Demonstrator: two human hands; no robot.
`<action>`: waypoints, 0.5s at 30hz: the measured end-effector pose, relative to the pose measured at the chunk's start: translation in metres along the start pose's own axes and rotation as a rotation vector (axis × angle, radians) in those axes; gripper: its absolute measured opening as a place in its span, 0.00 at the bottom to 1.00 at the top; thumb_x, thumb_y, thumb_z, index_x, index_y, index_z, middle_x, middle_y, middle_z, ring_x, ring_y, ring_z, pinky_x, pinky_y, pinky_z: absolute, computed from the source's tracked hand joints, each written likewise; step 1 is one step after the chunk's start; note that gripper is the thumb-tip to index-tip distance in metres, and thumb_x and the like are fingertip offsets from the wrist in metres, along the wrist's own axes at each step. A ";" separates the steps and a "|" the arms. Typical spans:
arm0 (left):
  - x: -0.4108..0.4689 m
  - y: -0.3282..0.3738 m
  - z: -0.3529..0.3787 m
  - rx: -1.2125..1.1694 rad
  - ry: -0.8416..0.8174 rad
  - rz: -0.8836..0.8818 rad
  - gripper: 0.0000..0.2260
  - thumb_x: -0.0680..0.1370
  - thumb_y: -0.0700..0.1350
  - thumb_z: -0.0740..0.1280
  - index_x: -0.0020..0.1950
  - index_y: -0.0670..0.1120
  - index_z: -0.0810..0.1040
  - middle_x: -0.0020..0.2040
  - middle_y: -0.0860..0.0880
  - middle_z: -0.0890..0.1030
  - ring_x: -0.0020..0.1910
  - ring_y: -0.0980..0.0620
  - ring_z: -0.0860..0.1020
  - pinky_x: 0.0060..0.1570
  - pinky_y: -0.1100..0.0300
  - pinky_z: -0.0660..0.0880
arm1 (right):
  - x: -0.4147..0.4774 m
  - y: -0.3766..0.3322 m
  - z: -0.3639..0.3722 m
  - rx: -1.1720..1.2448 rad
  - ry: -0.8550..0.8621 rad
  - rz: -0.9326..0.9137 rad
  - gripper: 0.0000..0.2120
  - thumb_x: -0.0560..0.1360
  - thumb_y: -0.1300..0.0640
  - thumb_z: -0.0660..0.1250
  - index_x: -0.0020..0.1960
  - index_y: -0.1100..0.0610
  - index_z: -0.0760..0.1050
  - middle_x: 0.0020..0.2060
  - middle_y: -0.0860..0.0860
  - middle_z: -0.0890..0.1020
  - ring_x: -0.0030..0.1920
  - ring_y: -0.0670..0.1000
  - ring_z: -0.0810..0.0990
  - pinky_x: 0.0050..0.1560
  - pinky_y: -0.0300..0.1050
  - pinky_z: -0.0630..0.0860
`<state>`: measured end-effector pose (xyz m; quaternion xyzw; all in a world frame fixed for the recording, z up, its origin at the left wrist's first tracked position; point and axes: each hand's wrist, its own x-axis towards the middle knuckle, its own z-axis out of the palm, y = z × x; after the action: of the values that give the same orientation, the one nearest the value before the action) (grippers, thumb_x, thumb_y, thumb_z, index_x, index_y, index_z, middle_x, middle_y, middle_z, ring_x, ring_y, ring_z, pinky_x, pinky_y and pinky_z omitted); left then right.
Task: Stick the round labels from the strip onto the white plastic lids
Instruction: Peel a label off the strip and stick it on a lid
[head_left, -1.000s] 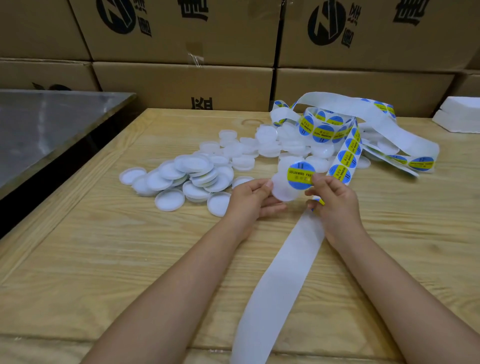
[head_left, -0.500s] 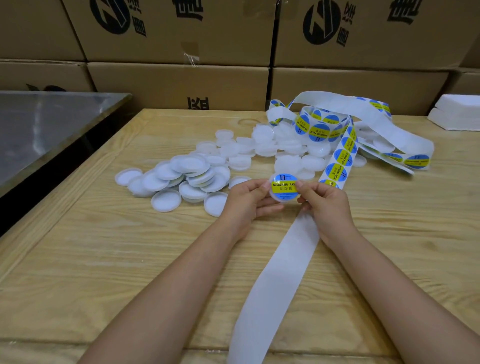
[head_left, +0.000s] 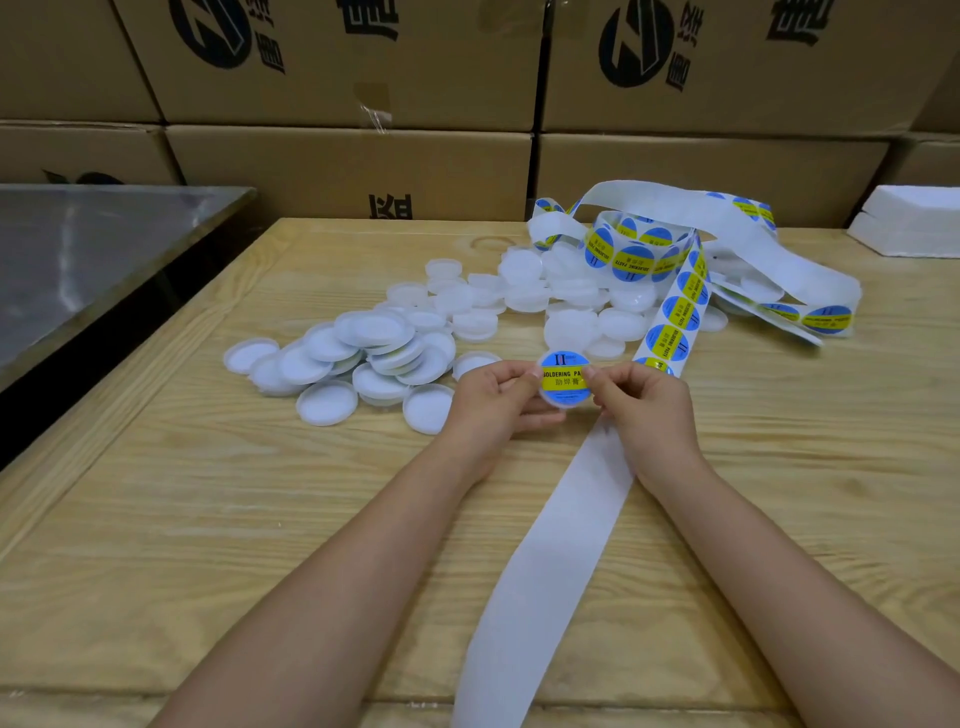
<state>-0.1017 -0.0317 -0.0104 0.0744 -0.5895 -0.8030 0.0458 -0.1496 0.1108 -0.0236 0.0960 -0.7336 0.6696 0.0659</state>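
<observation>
A pale wooden table (head_left: 197, 525) with a strong grain and a raised border strip along its left edge fills most of the view. Behind its far edge brown cardboard boxes (head_left: 353, 166) are stacked in rows like a wall, printed with black logos and characters, one with a piece of clear tape (head_left: 378, 113) on its front. Just off the table's left side stands a dull grey metal worktop (head_left: 88, 260), and on the table's far right corner lies a white foam block (head_left: 917, 223).

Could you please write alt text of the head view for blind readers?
A left hand and right hand pinch a white plastic lid bearing a round blue-and-yellow label, over a wooden table with plain white lids and a label strip.
</observation>
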 end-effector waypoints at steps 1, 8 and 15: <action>0.000 0.000 0.001 0.008 0.008 0.000 0.08 0.80 0.39 0.62 0.53 0.35 0.76 0.42 0.43 0.83 0.40 0.49 0.83 0.41 0.58 0.81 | -0.001 0.000 0.000 -0.043 0.013 -0.016 0.11 0.72 0.56 0.71 0.31 0.53 0.76 0.27 0.41 0.79 0.30 0.37 0.74 0.35 0.28 0.69; -0.002 -0.004 0.007 0.029 0.076 0.017 0.04 0.79 0.38 0.63 0.47 0.39 0.76 0.35 0.47 0.84 0.35 0.50 0.83 0.37 0.58 0.81 | -0.005 -0.002 0.002 -0.377 0.062 -0.139 0.09 0.72 0.55 0.71 0.35 0.55 0.75 0.30 0.42 0.79 0.33 0.34 0.76 0.34 0.26 0.69; -0.002 -0.005 0.008 0.053 0.106 0.040 0.04 0.79 0.37 0.63 0.48 0.38 0.76 0.38 0.44 0.83 0.34 0.51 0.83 0.36 0.59 0.81 | -0.008 -0.008 0.000 -0.580 0.070 -0.204 0.11 0.73 0.53 0.70 0.36 0.57 0.75 0.29 0.45 0.77 0.35 0.48 0.77 0.37 0.41 0.68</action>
<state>-0.1008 -0.0223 -0.0122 0.1061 -0.6088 -0.7809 0.0909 -0.1402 0.1101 -0.0176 0.1233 -0.8778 0.4253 0.1828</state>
